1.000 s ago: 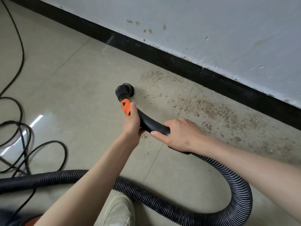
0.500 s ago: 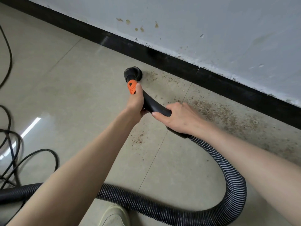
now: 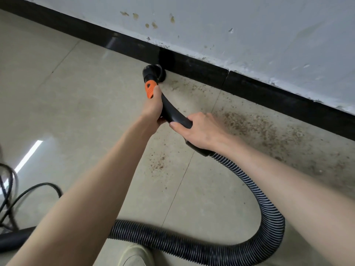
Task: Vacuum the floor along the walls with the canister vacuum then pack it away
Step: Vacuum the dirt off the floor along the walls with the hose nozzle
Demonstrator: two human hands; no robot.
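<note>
Your left hand (image 3: 153, 106) has a closed grip round the curved black handle tube (image 3: 172, 112), just below its orange collar (image 3: 150, 90). Your right hand (image 3: 201, 131) grips the same tube nearer you, thumb on the left side, fingers curled over the top, approx. where tube meets the ribbed hose (image 3: 269, 217). The round brush nozzle (image 3: 154, 72) sits on the floor (image 3: 76, 93), touching or just shy of the black skirting (image 3: 192, 64) at the far wall (image 3: 249, 25); can't tell which. Brown grit (image 3: 259, 129) is spread on the floor right of the nozzle, along the skirting, w/ a smaller patch (image 3: 158, 162) nearer you betw. your arms. The hose loops right, then back left across the near floor, past your shoe (image 3: 134, 256). Black power cable (image 3: 11, 189) lies coiled at near left. Canister itself isn't visible.
</note>
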